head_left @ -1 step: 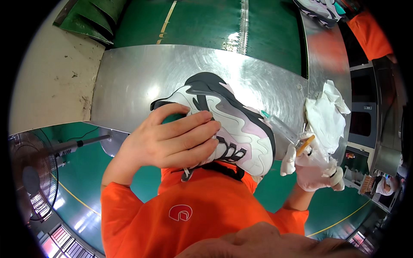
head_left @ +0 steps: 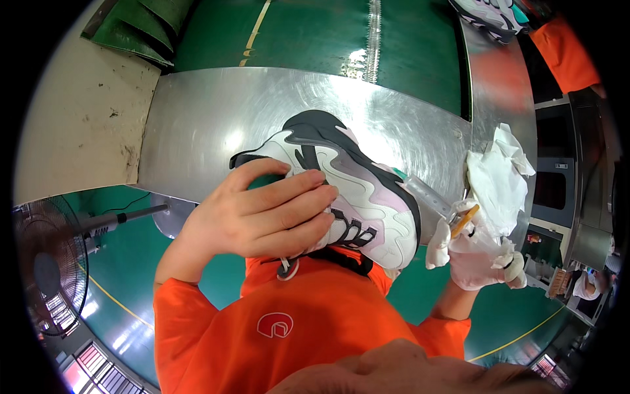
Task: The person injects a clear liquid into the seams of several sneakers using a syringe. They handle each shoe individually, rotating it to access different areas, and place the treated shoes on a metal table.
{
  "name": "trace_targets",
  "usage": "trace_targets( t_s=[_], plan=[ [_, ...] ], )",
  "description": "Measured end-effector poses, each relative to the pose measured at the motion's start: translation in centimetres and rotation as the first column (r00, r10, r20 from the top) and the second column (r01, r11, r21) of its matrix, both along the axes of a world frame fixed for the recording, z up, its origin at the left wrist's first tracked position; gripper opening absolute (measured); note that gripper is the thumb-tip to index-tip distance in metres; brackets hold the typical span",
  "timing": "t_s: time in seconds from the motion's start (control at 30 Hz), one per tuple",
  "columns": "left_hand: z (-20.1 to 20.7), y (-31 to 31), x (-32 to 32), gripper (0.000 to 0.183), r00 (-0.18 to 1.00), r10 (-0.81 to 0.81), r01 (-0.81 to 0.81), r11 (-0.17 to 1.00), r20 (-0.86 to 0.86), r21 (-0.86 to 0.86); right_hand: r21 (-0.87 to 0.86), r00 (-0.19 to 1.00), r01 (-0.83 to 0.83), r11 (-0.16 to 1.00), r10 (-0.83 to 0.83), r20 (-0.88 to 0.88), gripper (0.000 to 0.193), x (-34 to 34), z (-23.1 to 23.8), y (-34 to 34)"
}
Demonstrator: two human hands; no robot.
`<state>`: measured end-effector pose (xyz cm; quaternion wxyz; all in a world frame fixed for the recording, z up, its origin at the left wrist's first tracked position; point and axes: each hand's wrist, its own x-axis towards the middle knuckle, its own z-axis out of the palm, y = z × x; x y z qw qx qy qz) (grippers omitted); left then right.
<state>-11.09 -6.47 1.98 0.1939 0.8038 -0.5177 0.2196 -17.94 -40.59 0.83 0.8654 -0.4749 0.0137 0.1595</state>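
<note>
My left hand (head_left: 262, 213) is wrapped over the collar and tongue of a sneaker (head_left: 367, 190), its fingers closed on the shoe. White and pale lilac panels, dark laces and a thick black-and-white sole mark the sneaker, which lies tilted on its side with the sole facing away from me. My right hand (head_left: 476, 259), in a white glove with finger ends covered, grips a clear syringe (head_left: 426, 196) with a teal tip. The syringe points at the sole's edge near the forefoot, and its tip is partly hidden there. A yellow-orange strip (head_left: 464, 221) shows at my right fingers.
Beneath the sneaker is a steel worktop (head_left: 197, 118), with a green conveyor belt (head_left: 308, 39) beyond it. A crumpled white cloth (head_left: 499, 177) lies right of the syringe. A fan (head_left: 49, 269) stands left. Another sneaker (head_left: 489, 16) and a co-worker's orange sleeve (head_left: 564, 56) are far right.
The syringe has shifted slightly, and its teal tip now sits lower against the sole's edge, less visible than before. My left hand and the sneaker stay in place.
</note>
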Motion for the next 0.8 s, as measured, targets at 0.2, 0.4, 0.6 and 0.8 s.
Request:
trace_targets(
  t_s=[0.2,0.4,0.6,0.8],
  plan=[
    [0.0,0.3,-0.1,0.021,1.000,0.016,-0.016,1.000,0.012,0.014,-0.105,0.997,-0.059,0.993,0.054,-0.058,0.066,1.4,-0.7,0.9],
    [-0.2,0.3,-0.2,0.021,1.000,0.022,-0.022,1.000,0.019,0.001,-0.011,0.996,-0.063,0.998,0.064,0.061,0.069,1.4,-2.3,0.7],
    [-0.1,0.2,-0.2,0.022,1.000,0.026,-0.026,1.000,0.012,0.004,-0.056,0.995,0.008,0.998,-0.003,0.099,0.059,1.1,-1.8,1.9],
    [-0.1,0.2,-0.3,0.022,0.999,0.040,-0.040,0.999,0.009,0.002,0.069,0.993,-0.116,0.991,0.115,0.017,0.062,2.2,0.1,1.5]
  ],
)
